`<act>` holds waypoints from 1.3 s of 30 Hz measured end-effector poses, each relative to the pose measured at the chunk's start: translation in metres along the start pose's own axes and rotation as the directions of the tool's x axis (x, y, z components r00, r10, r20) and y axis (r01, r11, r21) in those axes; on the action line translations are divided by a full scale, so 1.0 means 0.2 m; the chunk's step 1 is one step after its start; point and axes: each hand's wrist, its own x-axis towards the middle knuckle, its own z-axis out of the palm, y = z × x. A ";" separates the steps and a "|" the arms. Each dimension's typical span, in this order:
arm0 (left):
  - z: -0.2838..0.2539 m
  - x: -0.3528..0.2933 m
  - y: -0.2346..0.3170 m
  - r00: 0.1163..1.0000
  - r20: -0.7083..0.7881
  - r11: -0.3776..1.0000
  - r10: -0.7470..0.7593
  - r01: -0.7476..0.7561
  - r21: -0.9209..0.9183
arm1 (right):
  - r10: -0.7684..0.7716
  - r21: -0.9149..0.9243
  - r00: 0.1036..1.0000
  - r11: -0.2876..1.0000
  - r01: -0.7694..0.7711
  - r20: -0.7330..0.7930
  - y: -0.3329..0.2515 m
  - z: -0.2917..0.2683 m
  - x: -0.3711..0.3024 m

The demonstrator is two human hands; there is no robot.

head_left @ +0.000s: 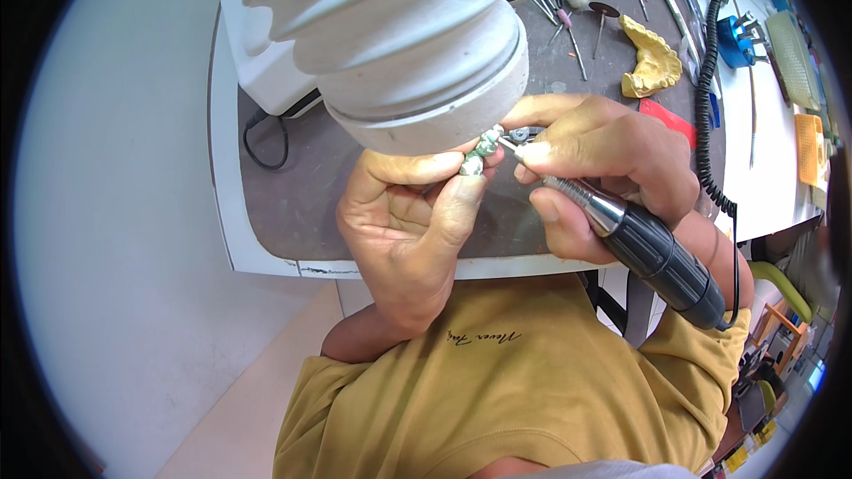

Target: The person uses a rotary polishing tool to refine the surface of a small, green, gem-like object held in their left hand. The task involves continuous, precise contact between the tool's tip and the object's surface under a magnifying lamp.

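Observation:
My left hand [404, 222] pinches a small dental bridge [480, 153], a short row of tooth shapes in whitish and green, between thumb and fingers. My right hand [612, 155] grips a rotary handpiece [652, 244] with a black body and metal nose, held like a pen. Its thin tip reaches the right end of the bridge; whether it touches is too small to tell. Both hands meet just below the mouth of a white ribbed suction hose [417, 44], which hides part of the left fingers.
Burs and polishing bits [568, 13] lie at the back, beside a yellow plaster dental arch [650, 58] and a red piece [667, 121]. A coiled black cord [706, 115] runs down the right side. A white box-shaped device [266, 62] stands at the left.

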 end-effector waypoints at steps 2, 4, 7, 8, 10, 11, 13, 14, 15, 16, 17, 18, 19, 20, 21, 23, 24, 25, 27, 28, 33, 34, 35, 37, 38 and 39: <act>-0.01 0.00 0.00 1.000 0.017 1.000 0.008 -0.008 0.003 | -0.006 0.016 1.000 1.000 0.005 0.008 0.00 0.00 0.00; -0.01 0.00 0.00 1.000 0.023 1.000 0.009 -0.009 0.005 | 0.002 0.015 1.000 1.000 -0.002 0.002 0.00 0.00 0.00; -0.02 0.00 -0.01 1.000 0.025 1.000 0.007 -0.007 0.005 | 0.018 -0.002 1.000 1.000 -0.018 -0.010 -0.01 0.01 0.00; -0.02 0.00 -0.01 0.999 0.030 1.000 0.013 -0.013 0.002 | -0.004 0.018 1.000 1.000 0.004 0.000 0.00 0.00 0.01; -0.02 0.00 -0.01 0.999 0.031 1.000 0.019 -0.019 0.000 | -0.004 0.021 1.000 1.000 0.004 0.003 0.00 0.00 0.01; -0.02 0.00 -0.01 0.999 0.027 1.000 0.018 -0.018 0.001 | 0.017 0.005 1.000 1.000 -0.017 -0.006 -0.01 0.00 0.01; -0.02 0.00 -0.01 0.999 0.032 1.000 0.026 -0.026 0.006 | 0.022 -0.001 1.000 1.000 -0.022 -0.003 -0.01 0.00 0.01; -0.02 0.00 -0.01 0.999 0.040 0.999 0.035 -0.036 0.011 | 0.006 0.010 1.000 1.000 -0.006 0.008 -0.01 0.00 0.01; -0.03 0.00 -0.02 0.998 0.048 0.999 0.045 -0.046 0.017 | 0.004 0.017 1.000 1.000 -0.004 0.012 0.00 0.00 0.01; -0.03 0.00 -0.02 0.998 0.045 0.999 0.043 -0.044 0.017 | 0.002 0.023 1.000 1.000 -0.003 0.017 0.00 0.00 0.01; -0.03 0.00 -0.01 0.998 0.043 0.999 0.041 -0.042 0.016 | 0.016 0.023 1.000 1.000 -0.016 0.014 0.00 0.00 0.00; -0.02 0.00 -0.01 0.998 0.041 0.999 0.039 -0.040 0.015 | 0.021 0.022 1.000 1.000 -0.021 0.013 0.00 0.00 0.00; -0.02 0.00 -0.01 0.998 0.044 0.999 0.043 -0.043 0.015 | 0.025 0.022 1.000 0.999 -0.025 0.010 0.00 0.00 0.00; -0.03 0.00 -0.02 0.998 0.047 0.999 0.045 -0.046 0.016 | 0.021 0.022 1.000 1.000 -0.021 0.008 0.00 0.00 0.00; -0.03 0.00 -0.02 0.998 0.050 0.999 0.048 -0.049 0.017 | 0.032 0.019 0.999 0.999 -0.032 0.004 -0.01 0.00 0.00; -0.02 0.00 -0.02 0.998 0.041 0.999 0.040 -0.040 0.019 | 0.070 0.012 0.998 0.998 -0.070 -0.003 -0.02 0.00 -0.01; -0.02 0.00 -0.02 0.999 0.036 0.999 0.036 -0.037 0.020 | 0.068 0.011 0.998 0.998 -0.068 -0.002 -0.02 0.00 -0.01; -0.03 0.00 -0.01 0.998 0.039 0.999 0.040 -0.041 0.026 | 0.067 0.012 0.998 0.998 -0.067 0.000 -0.02 0.00 -0.01; -0.03 0.00 -0.02 0.998 0.047 0.998 0.044 -0.046 0.032 | 0.030 0.016 0.999 0.999 -0.030 0.011 -0.01 -0.01 0.00; -0.03 0.00 -0.02 0.998 0.046 0.998 0.046 -0.048 0.033 | 0.018 0.018 1.000 1.000 -0.018 0.014 0.00 -0.01 0.00; -0.02 0.00 -0.02 0.998 0.032 0.998 0.046 -0.048 0.051 | 0.032 -0.004 0.999 0.999 -0.032 0.002 -0.01 0.00 -0.01; -0.02 0.00 -0.01 0.999 0.033 0.998 0.042 -0.043 0.052 | 0.030 -0.002 1.000 1.000 -0.030 0.002 -0.01 -0.01 0.00; -0.02 0.00 -0.01 0.999 0.031 0.998 0.037 -0.039 0.055 | 0.018 0.023 1.000 1.000 -0.018 0.008 0.00 -0.01 0.00; -0.02 0.00 -0.01 0.999 0.032 0.998 0.031 -0.033 0.054 | 0.019 0.026 1.000 0.999 -0.019 0.006 0.00 0.00 -0.01; -0.02 0.00 -0.01 0.999 0.034 0.998 0.029 -0.031 0.052 | 0.030 0.007 1.000 1.000 -0.030 -0.003 0.00 0.00 -0.01; -0.02 0.00 -0.01 0.999 0.036 0.998 0.028 -0.030 0.050 | 0.029 0.010 1.000 1.000 -0.029 -0.003 0.00 0.00 -0.01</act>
